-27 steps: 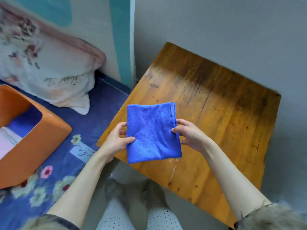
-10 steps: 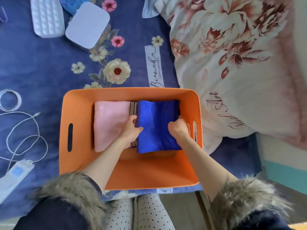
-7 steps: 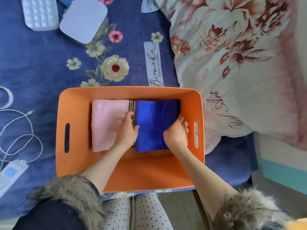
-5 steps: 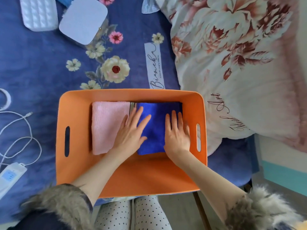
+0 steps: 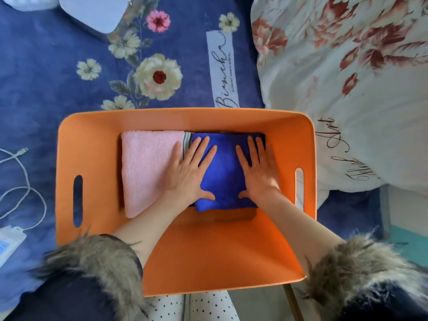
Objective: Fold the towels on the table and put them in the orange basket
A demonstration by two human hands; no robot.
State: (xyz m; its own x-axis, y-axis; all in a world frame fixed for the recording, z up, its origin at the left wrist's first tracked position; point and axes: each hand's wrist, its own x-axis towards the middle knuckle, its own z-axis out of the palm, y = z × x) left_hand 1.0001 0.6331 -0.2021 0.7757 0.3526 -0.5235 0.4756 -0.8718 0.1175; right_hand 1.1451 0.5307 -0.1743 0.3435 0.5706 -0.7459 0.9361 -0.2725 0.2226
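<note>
The orange basket [image 5: 97, 144] sits on a blue flowered bedsheet right below me. Inside it a folded pink towel [image 5: 146, 172] lies on the left and a folded blue towel [image 5: 225, 174] on the right, with a striped towel edge [image 5: 187, 142] showing between them. My left hand [image 5: 188, 173] lies flat, fingers spread, across the seam of the pink and blue towels. My right hand [image 5: 259, 169] lies flat on the right part of the blue towel. Neither hand grips anything.
A large floral pillow [image 5: 347, 89] presses against the basket's right side. A white box [image 5: 97, 12] lies at the top left. A white cable [image 5: 23, 181] and a white device [image 5: 9, 242] lie left of the basket. The bed edge runs at the right.
I carried the folded blue towel from the wooden table into the basket and set it beside the pink one. My hands let go and now lie flat and spread on it.
</note>
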